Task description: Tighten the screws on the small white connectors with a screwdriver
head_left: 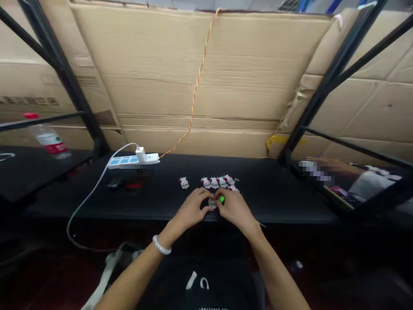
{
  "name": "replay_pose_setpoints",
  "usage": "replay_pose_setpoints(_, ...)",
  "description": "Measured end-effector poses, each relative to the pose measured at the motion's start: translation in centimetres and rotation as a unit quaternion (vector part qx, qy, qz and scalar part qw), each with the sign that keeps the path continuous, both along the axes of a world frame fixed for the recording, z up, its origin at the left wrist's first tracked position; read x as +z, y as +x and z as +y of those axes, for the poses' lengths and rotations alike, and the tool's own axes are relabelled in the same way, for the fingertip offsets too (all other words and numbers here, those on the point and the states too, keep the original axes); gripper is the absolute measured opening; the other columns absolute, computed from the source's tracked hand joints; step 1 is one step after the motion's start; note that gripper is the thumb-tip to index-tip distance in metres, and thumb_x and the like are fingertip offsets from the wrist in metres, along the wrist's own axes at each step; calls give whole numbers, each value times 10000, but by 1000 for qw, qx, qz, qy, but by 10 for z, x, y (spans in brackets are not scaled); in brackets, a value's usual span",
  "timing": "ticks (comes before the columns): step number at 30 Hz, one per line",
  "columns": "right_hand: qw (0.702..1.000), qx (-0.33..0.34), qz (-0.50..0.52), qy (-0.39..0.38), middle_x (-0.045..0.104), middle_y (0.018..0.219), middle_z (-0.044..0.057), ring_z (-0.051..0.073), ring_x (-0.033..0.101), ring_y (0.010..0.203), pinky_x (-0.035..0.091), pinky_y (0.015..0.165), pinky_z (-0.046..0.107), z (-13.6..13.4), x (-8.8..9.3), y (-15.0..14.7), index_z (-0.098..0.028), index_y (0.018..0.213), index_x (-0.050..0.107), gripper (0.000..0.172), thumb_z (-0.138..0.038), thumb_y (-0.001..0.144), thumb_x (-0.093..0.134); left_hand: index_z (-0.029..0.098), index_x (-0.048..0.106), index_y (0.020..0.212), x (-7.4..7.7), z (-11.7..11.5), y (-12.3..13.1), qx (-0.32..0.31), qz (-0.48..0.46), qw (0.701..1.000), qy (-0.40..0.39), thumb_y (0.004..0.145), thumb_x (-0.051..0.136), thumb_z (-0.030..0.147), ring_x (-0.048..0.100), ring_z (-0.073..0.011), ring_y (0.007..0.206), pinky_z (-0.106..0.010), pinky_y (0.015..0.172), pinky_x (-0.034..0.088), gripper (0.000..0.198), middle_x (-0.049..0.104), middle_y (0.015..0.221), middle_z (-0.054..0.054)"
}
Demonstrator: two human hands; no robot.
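Both my hands meet at the front edge of a black table (274, 193). My left hand (192, 209) and my right hand (235, 209) are closed in a pinch round one small white part (212, 203). A small bright green piece (222, 199) shows at my right fingertips. Just beyond my hands lies a row of several small white and magenta parts (219, 182). One more such part (183, 182) lies apart to the left. A bead bracelet (160, 245) is on my left wrist.
A white and blue power strip (129, 160) with a charger and white cable lies at the back left. A dark device with a red display (134, 186) sits nearby. A water bottle (48, 137) stands far left. Another person's hand (335, 165) works at the right. Cardboard walls stand behind.
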State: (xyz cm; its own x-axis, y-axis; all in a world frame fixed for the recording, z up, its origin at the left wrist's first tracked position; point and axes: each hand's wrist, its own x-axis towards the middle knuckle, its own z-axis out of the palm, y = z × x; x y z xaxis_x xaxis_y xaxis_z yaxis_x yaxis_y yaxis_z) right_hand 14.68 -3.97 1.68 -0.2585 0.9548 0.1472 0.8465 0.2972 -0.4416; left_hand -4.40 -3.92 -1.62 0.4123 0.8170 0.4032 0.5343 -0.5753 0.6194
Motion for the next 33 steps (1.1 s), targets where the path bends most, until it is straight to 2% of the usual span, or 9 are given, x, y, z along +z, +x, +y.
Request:
replay_pose_setpoints(10,1000,2,4,-6,794,907,69,252,745,883,455,749,292,0,1,-1,-224,1001,745,84,-205,933,700,214,717,1037,1,0,1,1,-1,1000,-4,863,774,111,643,-266,1099,-416,1009,522,210,703,1113,-64)
replay_pose_setpoints(27,1000,3,-7,-1,798,947,80,273,749,928,466,777,311,-7,7,-2,-221,1027,740,161,-141,930,640,217,718,1038,-1,0,1,5,-1,1000,10,869,779,132,651,-266,1089,-411,998,534,199,706,1107,-65)
replay_pose_setpoints(33,1000,9,-11,0,803,980,82,278,753,940,474,790,315,-12,8,-3,-234,1119,733,223,-145,937,639,206,715,1082,-3,1,1,11,-10,1000,12,879,770,136,649,-270,1128,-421,1031,537,222,692,1163,-89)
